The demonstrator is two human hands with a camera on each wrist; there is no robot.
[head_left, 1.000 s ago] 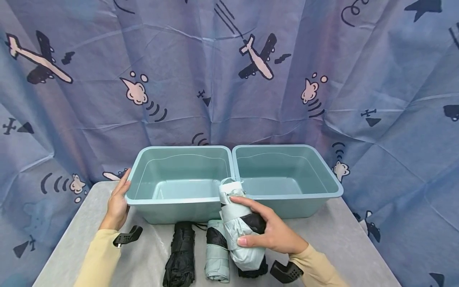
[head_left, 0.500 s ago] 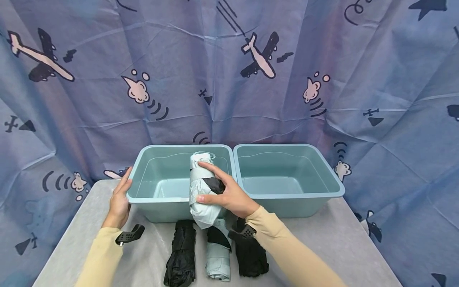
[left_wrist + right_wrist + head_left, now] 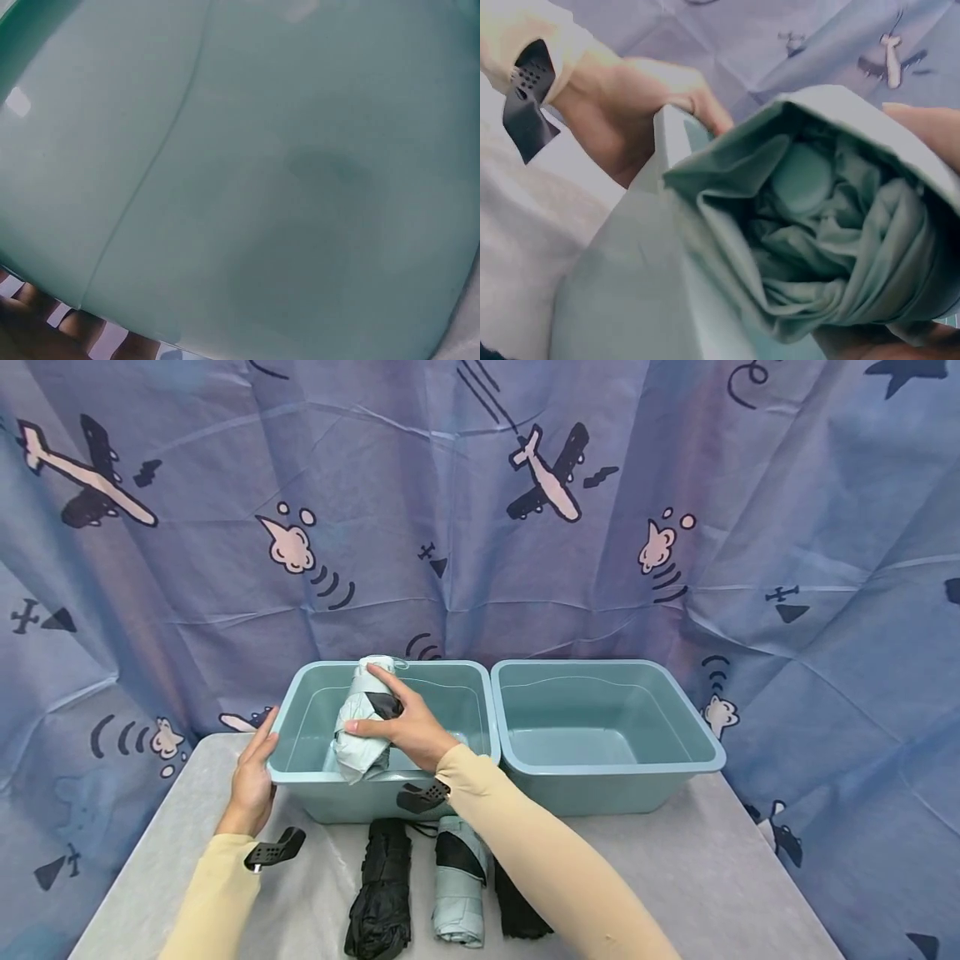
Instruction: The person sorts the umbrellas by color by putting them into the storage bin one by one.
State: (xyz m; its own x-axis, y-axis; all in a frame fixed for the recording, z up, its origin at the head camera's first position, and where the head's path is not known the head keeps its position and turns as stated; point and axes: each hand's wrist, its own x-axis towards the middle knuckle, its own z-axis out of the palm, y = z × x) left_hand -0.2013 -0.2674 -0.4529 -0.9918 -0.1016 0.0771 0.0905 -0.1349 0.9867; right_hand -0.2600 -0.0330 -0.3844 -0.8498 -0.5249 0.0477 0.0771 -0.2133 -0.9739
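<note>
My right hand (image 3: 408, 722) grips a folded light-green umbrella (image 3: 362, 739) with a black band. It tilts over the left green bin (image 3: 360, 781), its lower end near the front rim. Seen close in the right wrist view, the umbrella's gathered fabric end (image 3: 817, 217) faces the camera. My left hand (image 3: 251, 781) rests with fairly straight fingers against the left side of that bin, near its front corner. Bin wall (image 3: 262, 187) fills most of the left wrist view.
A second green bin (image 3: 607, 793) stands close on the right. In front lie a black folded umbrella (image 3: 380, 893), another light-green one (image 3: 459, 893) and a black one (image 3: 517, 906) partly behind my right forearm. A patterned curtain (image 3: 465, 568) hangs behind the grey table (image 3: 675, 860).
My right hand has carried the light-green umbrella left and away from me, from above the other umbrellas to over the left bin. The left hand stays at the bin's side.
</note>
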